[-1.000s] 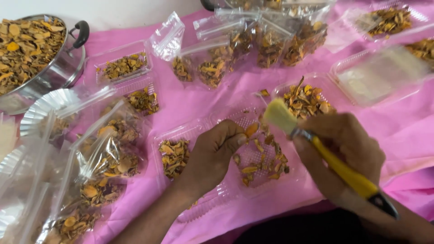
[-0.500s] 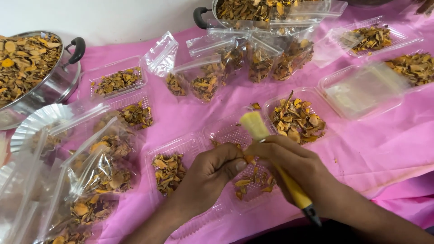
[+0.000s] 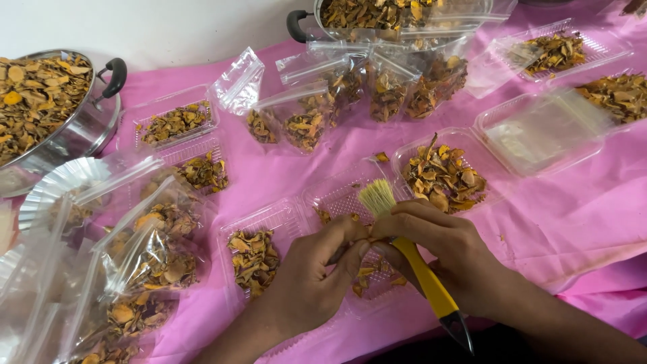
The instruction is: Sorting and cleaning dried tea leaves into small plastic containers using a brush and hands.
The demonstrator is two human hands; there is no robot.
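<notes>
While both hands meet, right hand gripping brush, left hand touching

brush: glossy yellow plastic, pale bristles | tray: clear ribbed plastic | tablecloth: matt pink cloth

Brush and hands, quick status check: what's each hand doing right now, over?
Right hand gripping yellow-handled brush, bristles up. Left hand pinching something small at the brush, too hidden to identify. Both over an open clear tray of dried slices. Nothing blocking.

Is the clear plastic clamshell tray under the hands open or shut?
Open: the clear plastic clamshell tray lies spread flat, both halves showing dried orange-brown pieces.
</notes>
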